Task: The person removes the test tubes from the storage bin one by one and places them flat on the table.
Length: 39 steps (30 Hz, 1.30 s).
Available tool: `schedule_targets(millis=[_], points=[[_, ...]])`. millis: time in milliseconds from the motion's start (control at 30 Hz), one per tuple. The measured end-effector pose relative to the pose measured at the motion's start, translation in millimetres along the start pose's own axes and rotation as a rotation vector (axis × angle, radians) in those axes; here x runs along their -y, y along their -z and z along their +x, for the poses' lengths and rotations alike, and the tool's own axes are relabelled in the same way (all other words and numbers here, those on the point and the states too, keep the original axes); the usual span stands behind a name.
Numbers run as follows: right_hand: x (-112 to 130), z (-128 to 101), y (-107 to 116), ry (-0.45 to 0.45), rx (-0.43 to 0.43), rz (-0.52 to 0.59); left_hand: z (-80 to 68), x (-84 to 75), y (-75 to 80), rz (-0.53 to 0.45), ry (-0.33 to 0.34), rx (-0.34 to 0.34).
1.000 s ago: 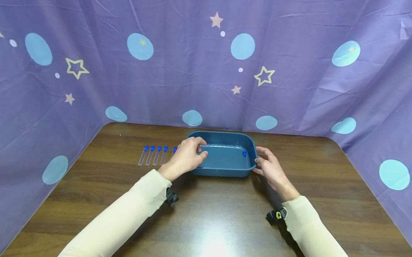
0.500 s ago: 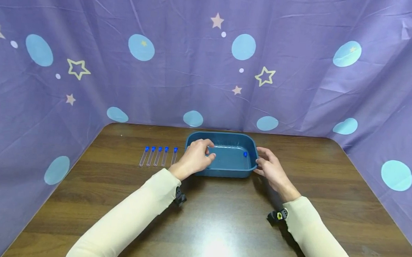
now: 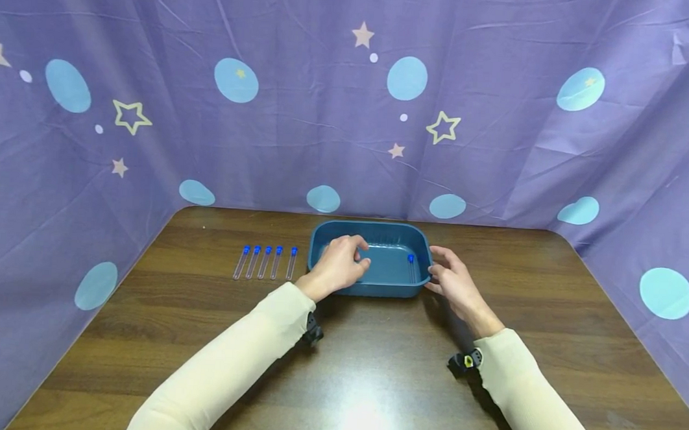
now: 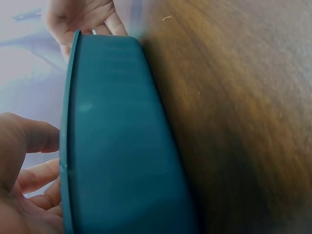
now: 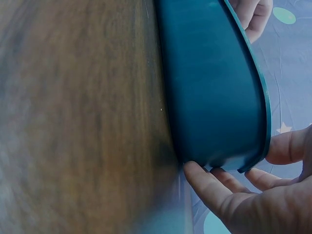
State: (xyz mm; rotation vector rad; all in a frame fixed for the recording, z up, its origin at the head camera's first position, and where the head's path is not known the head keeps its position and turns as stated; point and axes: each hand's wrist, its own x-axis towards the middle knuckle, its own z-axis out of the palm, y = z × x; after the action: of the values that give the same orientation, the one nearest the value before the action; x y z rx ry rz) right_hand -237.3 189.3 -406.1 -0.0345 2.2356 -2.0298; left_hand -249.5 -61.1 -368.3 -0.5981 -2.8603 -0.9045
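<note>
A dark teal plastic basin (image 3: 375, 290) stands on the table, with one blue-capped test tube (image 3: 411, 260) lying in its right end. My left hand (image 3: 340, 263) hovers over the basin's left part, thumb and index finger apart, fingers loosely bent; I see nothing held. In the left wrist view, its thumb and fingers show beyond the basin's rim. My right hand (image 3: 456, 286) holds the basin's right end. In the right wrist view, the thumb touches the rim and the fingers (image 5: 207, 185) rest against the outer wall.
Several blue-capped test tubes (image 3: 264, 263) lie side by side in a row on the wooden table (image 3: 198, 337), left of the basin. A purple curtain (image 3: 325, 142) with stars and ovals hangs behind the table and along both sides.
My left hand has moved rightward over the basin, uncovering the rightmost tube of the row and the basin's left rim. My right hand has stayed at the basin's right end.
</note>
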Motion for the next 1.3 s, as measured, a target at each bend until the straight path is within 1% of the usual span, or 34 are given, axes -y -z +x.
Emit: schedule_targets(millis=[167, 400, 533, 700, 967, 1300], points=[[-0.4, 0.1, -0.6, -0.002, -0.001, -0.008, 1.6, -1.1, -4.8, -0.009, 0.016, 0.015], [-0.8, 1.2, -1.2, 0.006, -0.003, -0.005, 7.1, -3.9, -10.2, -0.01, 0.006, 0.007], [-0.6, 1.1, -0.6, 0.005, -0.005, -0.011, 10.4, -6.3, -14.1, -0.008, 0.013, 0.007], [-0.9, 0.8, -0.1, 0.003, -0.006, -0.014, 15.3, -9.4, -20.2, -0.019, 0.012, 0.017], [-0.6, -0.2, -0.3, 0.005, -0.007, -0.015, 23.7, -16.3, -25.1, -0.034, 0.044, 0.021], [-0.1, 0.1, -0.8, 0.006, -0.005, -0.013, 32.8, -14.6, -33.6, -0.005, 0.045, 0.046]])
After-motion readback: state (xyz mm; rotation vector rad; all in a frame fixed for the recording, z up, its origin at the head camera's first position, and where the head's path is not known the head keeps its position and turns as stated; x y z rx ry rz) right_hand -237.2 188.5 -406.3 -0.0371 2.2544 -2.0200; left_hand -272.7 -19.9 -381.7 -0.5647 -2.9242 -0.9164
